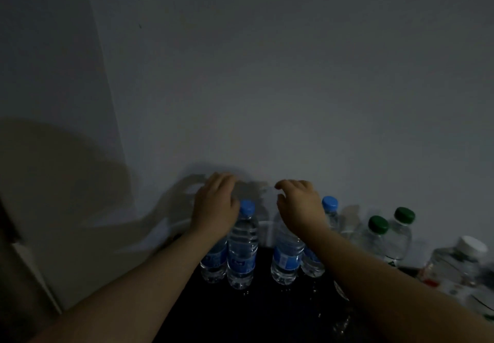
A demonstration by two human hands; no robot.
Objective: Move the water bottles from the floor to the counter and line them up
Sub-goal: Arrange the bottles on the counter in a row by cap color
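Grip cannot be settled for either hand: the left hand (216, 205) is laid, fingers curled, over the top of the leftmost bottle (213, 261), and the right hand (299, 206) is held with loosely bent fingers above the 3rd bottle (287, 258). Both caps are hidden under the palms, so neither a clasp nor bare contact can be confirmed in the dim light. These 2 are stood upright with the 2nd bottle (242, 257) and the 4th bottle (330, 205) on the dark surface (254, 313) near the wall (267, 88), as 2 close pairs with a gap between the pairs. Further right, 2 green-capped bottles (374, 238) are stood just beside each other, and a white-capped bottle (470, 247) is seen blurred at the edge. The step in hand is judged to be the lining-up on the surface. The next move is judged to call for the gap to be closed and the bases brought level, with each bottle kept upright so that its neighbour is not knocked.
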